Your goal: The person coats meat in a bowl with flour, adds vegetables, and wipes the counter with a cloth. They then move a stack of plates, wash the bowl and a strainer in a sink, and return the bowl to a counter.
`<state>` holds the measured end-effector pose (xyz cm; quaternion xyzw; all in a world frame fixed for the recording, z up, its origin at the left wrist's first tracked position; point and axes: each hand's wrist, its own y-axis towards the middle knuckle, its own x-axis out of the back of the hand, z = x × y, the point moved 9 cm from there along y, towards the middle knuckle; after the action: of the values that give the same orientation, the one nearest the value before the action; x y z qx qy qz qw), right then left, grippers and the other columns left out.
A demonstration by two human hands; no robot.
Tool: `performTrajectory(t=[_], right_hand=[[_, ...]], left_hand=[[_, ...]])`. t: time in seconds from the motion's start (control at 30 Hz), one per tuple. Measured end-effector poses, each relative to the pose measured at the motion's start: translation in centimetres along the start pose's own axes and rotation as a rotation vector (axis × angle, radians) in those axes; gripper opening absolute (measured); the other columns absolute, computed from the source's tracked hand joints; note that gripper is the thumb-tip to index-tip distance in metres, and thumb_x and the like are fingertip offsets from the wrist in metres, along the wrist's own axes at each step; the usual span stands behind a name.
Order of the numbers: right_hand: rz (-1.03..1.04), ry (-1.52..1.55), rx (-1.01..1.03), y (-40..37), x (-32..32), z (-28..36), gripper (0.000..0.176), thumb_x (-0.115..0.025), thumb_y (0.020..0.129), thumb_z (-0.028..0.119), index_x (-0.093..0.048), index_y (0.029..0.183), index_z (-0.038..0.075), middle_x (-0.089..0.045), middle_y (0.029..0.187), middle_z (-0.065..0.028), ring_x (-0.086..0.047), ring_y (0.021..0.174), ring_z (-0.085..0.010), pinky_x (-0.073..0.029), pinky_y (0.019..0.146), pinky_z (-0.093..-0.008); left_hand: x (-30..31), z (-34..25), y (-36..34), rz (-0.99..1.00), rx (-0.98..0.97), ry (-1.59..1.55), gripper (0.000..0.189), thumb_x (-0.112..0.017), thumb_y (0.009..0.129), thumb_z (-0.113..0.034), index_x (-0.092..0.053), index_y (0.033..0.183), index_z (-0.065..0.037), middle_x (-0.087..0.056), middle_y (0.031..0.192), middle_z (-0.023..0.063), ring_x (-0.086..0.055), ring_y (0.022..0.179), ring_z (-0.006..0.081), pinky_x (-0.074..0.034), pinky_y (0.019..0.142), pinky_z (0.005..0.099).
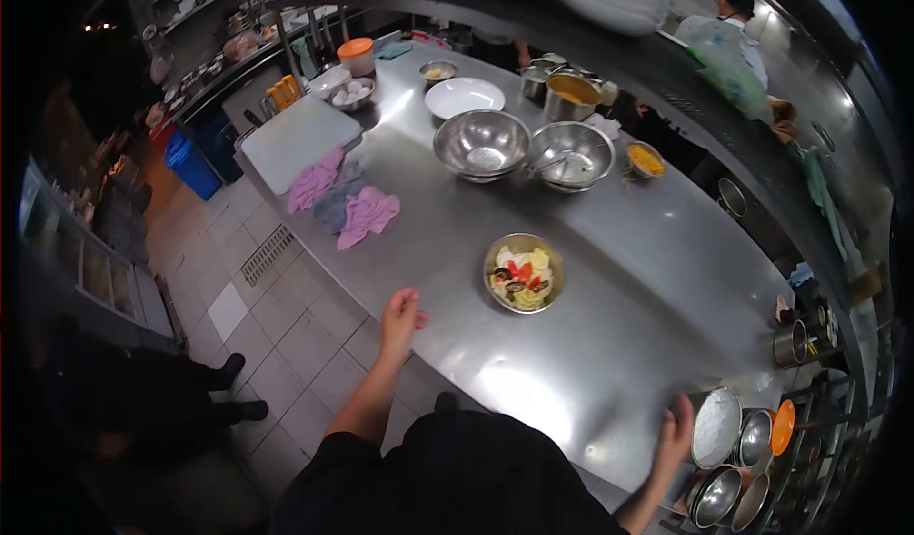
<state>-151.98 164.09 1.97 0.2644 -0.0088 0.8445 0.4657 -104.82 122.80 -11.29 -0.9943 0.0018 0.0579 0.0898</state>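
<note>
A metal bowl [489, 294] stands on the steel table, holding chopped pale cabbage-like leaves, red pieces and dark slices [524, 278]. To its left, at the table's front edge, my left hand [404, 318] hovers with nothing in it, its fingers loosely bent and apart from the thumb. Over at the right end of the table is my right hand [676, 428], fingers apart and holding nothing. Close beside it sits a large round container [716, 427] with white contents. Neither hand touches the bowl of vegetables.
Two large steel bowls [483, 143] [573, 154], a white plate [465, 98] and a bowl of orange shreds [645, 160] stand farther back. Pink cloths [369, 216] lie near a cutting board [303, 140]. An overhead shelf [609, 49] crosses above; another person [733, 40] is beyond.
</note>
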Motion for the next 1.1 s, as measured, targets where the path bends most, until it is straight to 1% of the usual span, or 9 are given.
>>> performTrajectory(t=[0.33,0.53,0.6,0.7,0.8,0.9,1.0,1.07,1.1], right_hand=[[0.732,0.104,0.419,-1.6,-31.3,16.9,0.038,-0.065,0.084,0.009,-0.063,0.122,0.009,-0.057,0.132,-0.0143,-0.053,0.123,-0.0296,-0.041,0.104,-0.0364],[0.954,0.132,0.591,-3.1,-42.9,20.4,0.047,-0.064,0.085,0.019,-0.056,0.131,0.013,-0.05,0.139,-0.0152,-0.045,0.129,-0.0328,-0.037,0.107,-0.0405],[0.994,0.127,0.658,-3.5,-45.4,22.8,0.049,-0.064,0.085,0.022,-0.054,0.133,0.014,-0.047,0.141,-0.0158,-0.043,0.131,-0.0342,-0.036,0.108,-0.0416],[1.016,-0.013,0.803,-3.4,-49.7,28.0,0.053,-0.065,0.086,0.025,-0.05,0.137,0.015,-0.042,0.145,-0.016,-0.041,0.133,-0.0345,-0.035,0.108,-0.0428],[0.997,-0.04,0.877,-2.8,-55.3,33.5,0.058,-0.065,0.086,0.03,-0.046,0.14,0.016,-0.038,0.147,-0.0166,-0.039,0.134,-0.0355,-0.034,0.109,-0.0441],[0.869,-0.062,0.936,-1.5,-63.4,37.8,0.062,-0.066,0.086,0.035,-0.045,0.141,0.017,-0.035,0.15,-0.016,-0.037,0.135,-0.0358,-0.033,0.11,-0.0444],[0.848,-0.218,0.903,-0.5,-73.0,39.3,0.065,-0.063,0.087,0.044,-0.044,0.142,0.016,-0.034,0.151,-0.0144,-0.034,0.137,-0.0367,-0.031,0.111,-0.0441],[0.836,-0.333,0.869,-0.5,-79.1,38.6,0.072,-0.057,0.086,0.056,-0.043,0.143,0.015,-0.034,0.151,-0.0131,-0.032,0.138,-0.0365,-0.029,0.112,-0.0454],[0.925,-0.409,0.82,-1.8,-81.9,37.1,0.074,-0.055,0.085,0.061,-0.043,0.142,0.015,-0.035,0.151,-0.0125,-0.03,0.139,-0.0359,-0.028,0.112,-0.0469]], left_hand=[[4.9,5.1,-10.4,0.392,0.141,0.559,0.03,-0.058,0.094,-0.03,-0.065,0.107,-0.003,-0.068,0.094,0.009,-0.066,0.071,0.0168,-0.052,0.067,0.0302],[23.7,20.8,-18.5,-0.002,0.472,0.979,0.045,-0.058,0.088,-0.044,-0.066,0.11,-0.006,-0.069,0.104,0.0183,-0.064,0.102,0.0325,-0.051,0.085,0.0422],[29.1,30.0,-22.7,0.372,0.412,1.44,0.044,-0.059,0.085,-0.041,-0.068,0.106,-0.004,-0.068,0.106,0.0193,-0.063,0.101,0.0374,-0.05,0.086,0.0461],[35.0,29.2,-28.9,0.397,0.622,1.096,0.046,-0.057,0.085,-0.042,-0.069,0.097,0.0,-0.067,0.105,0.0209,-0.062,0.101,0.039,-0.05,0.083,0.0458],[37.4,23.9,-26.9,0.074,0.914,1.003,0.043,-0.06,0.084,-0.038,-0.067,0.099,0.002,-0.067,0.102,0.0221,-0.063,0.1,0.0367,-0.05,0.081,0.043],[41.7,30.6,-19.6,0.598,0.528,1.323,0.035,-0.063,0.083,-0.03,-0.068,0.099,0.001,-0.068,0.098,0.0224,-0.065,0.097,0.0318,-0.049,0.078,0.0386],[44.5,23.6,-10.8,-0.014,0.248,0.395,0.028,-0.061,0.087,-0.025,-0.067,0.106,-0.005,-0.068,0.092,0.0158,-0.068,0.085,0.0269,-0.052,0.078,0.0383],[47.7,25.2,-2.5,0.191,0.444,1.039,0.034,-0.059,0.09,-0.027,-0.06,0.116,-0.005,-0.065,0.091,0.0116,-0.067,0.069,0.0239,-0.055,0.065,0.039],[49.3,23.7,-0.4,0.037,0.53,0.748,0.037,-0.058,0.091,-0.028,-0.057,0.12,-0.005,-0.065,0.093,0.0111,-0.066,0.064,0.0223,-0.054,0.057,0.0364]])
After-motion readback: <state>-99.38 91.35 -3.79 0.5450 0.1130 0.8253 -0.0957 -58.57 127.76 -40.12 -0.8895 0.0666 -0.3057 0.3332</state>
